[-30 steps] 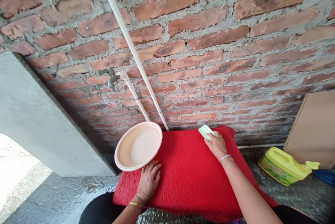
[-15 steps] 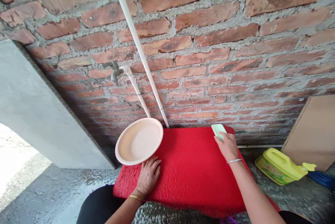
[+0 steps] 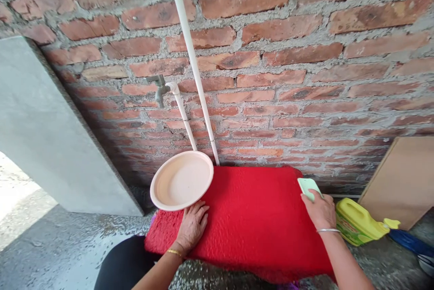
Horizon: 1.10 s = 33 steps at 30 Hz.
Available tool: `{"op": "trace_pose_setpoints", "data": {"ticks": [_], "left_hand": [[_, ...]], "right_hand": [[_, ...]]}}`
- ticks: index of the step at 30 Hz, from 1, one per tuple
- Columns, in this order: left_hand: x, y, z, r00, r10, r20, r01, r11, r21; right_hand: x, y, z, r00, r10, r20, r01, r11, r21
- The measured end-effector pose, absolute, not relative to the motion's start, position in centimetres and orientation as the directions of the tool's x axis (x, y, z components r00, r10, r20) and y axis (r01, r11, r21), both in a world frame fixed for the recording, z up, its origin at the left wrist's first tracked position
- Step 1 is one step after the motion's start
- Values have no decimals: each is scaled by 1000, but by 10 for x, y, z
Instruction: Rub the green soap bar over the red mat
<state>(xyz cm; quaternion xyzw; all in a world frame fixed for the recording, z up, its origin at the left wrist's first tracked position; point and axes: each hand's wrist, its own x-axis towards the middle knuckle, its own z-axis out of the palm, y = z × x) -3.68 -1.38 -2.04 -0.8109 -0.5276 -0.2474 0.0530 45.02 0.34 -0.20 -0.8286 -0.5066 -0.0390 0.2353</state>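
A wet-looking red cloth (image 3: 251,217) covers a low, flat top. My left hand (image 3: 193,224) lies flat on the cloth's left part, fingers stretched, its fingertips by the near rim of a pale pink basin (image 3: 183,181). My right hand (image 3: 318,208) is at the cloth's right edge, closed round a pale green block (image 3: 309,186) with rounded corners. Whether it is soap or a brush I cannot tell, as its underside is hidden. The basin stands on the far left corner of the cloth.
Behind the cloth rises a brick wall (image 3: 281,28) with a tap (image 3: 160,90) and a white pipe (image 3: 190,46). A grey slab (image 3: 68,141) leans at the left. On the wet floor at the right lie a yellow jug (image 3: 361,222) and a brown board (image 3: 403,181).
My right hand has moved right and nearer with the pale green block, from the cloth's far right corner to its right edge. My left hand stays in place; the view has shifted slightly.
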Motion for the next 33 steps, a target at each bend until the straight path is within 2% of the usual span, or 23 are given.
{"op": "trace_pose_setpoints", "data": {"ticks": [3,6,9,11,14,16,20,22,24,26,30,31,33], "left_hand": [[-37,-13,-21,320,839,440,881,-434,187],[-37,-13,-21,323,841,435,880,-436,187],[-37,-13,-19,330,838,435,881,-439,177],[-37,-13,-19,332,838,434,883,-438,171],[-38,-13,-19,330,839,434,884,-435,169],[-38,-13,-19,330,837,436,883,-437,171],[-39,-14,-19,335,837,433,881,-441,171],[-39,-14,-18,334,838,432,883,-439,170],[-38,-14,-19,332,838,434,883,-438,169],[-39,-14,-19,330,839,432,883,-436,172],[-40,-13,-22,333,849,410,882,-434,182],[-40,-13,-22,333,851,406,882,-433,185],[-41,-13,-23,330,853,405,882,-432,190]], "right_hand": [[464,-13,-9,545,785,294,813,-410,-413],[445,-22,-16,425,832,356,858,-246,-451],[430,-24,-17,299,869,394,905,-127,-407],[436,-25,-14,306,875,375,917,-165,-363],[457,-29,-7,436,831,346,886,-331,-325],[464,-31,-3,469,805,363,873,-363,-325],[433,-30,-3,310,847,433,921,-154,-358],[410,-28,-5,197,877,439,932,-28,-362],[399,-25,-7,124,894,431,939,35,-343],[407,-25,-8,149,896,418,949,-11,-314],[446,-29,-2,398,822,407,907,-288,-307],[451,-30,0,424,801,422,897,-308,-317],[445,-29,3,391,793,468,906,-242,-348]]}}
